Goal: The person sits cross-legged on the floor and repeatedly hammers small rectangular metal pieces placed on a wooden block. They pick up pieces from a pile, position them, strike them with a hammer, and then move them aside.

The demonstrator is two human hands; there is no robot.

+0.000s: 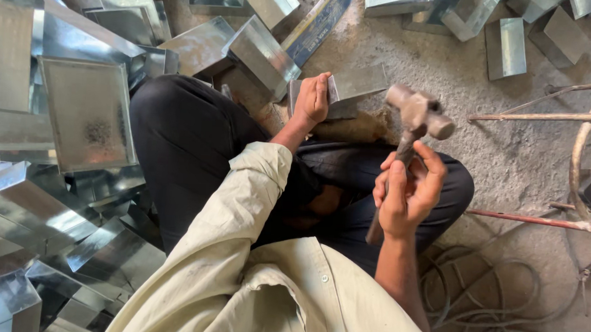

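Head view: the right hand [406,194] has its grip closed around the dark handle of a hammer [413,125], fingers wrapped partway up the shaft, with the worn metal head raised above and just right of a folded sheet-metal piece [349,88]. The left hand [312,99] presses flat on that piece, fingers curled over its near edge, holding it down on the concrete floor [508,155] in front of the person's crossed legs in black trousers [190,141]. A cream shirt sleeve [241,203] runs back from the left wrist. Left of the sheet-metal piece lies a heap of shiny galvanised boxes and folded channels [55,195], among them a shallow square tray [88,114] lying open side up. Just beyond the piece, toward the top of the view, a long flat blue package [318,21] with a yellowish edge lies slanted between more metal boxes; its print is too small to make out. Further right of the piece, several small folded metal sections [507,46] sit on the floor, rusty rods [543,117] cross the ground, and loose grey cables [489,294] coil near the right elbow.
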